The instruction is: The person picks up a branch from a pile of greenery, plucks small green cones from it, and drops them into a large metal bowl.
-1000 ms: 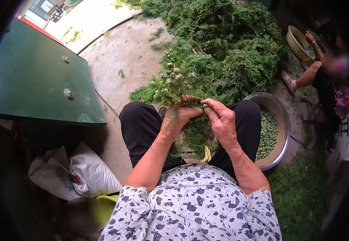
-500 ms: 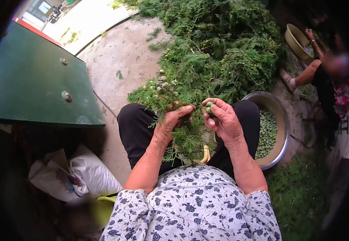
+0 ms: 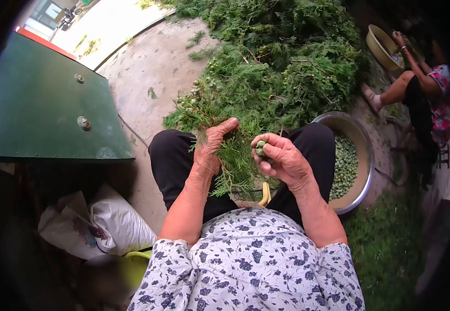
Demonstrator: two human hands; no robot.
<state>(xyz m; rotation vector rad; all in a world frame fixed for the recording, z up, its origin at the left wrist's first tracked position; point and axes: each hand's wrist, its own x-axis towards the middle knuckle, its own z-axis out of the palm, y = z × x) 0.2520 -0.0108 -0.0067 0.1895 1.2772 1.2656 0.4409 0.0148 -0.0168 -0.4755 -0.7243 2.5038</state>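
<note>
My left hand [image 3: 212, 147] is closed around a leafy evergreen sprig [image 3: 229, 163], whose fronds stick out above and below the fist. Its thumb points right. In front of my lap, my right hand [image 3: 287, 160] pinches small green cones [image 3: 260, 149] between thumb and fingers; how many is partly hidden in the palm. To the right of my knee stands a wide metal basin [image 3: 366, 189], holding a heap of similar green cones [image 3: 343, 168]. A big pile of cut evergreen branches [image 3: 292, 67] lies ahead of both hands.
A green metal panel [image 3: 43, 103] stands at left, with white sacks [image 3: 118, 220] below it. A yellow curved object [image 3: 265, 194] shows between my legs. At right, another person [image 3: 424, 90] sits by a beige basin [image 3: 377, 44]. More greenery [image 3: 385, 249] covers the right-hand ground.
My left hand has moved up and slightly left with the sprig, its top tilting leftward. My right hand, still holding cones, has shifted slightly left and down. The other person has leaned slightly.
</note>
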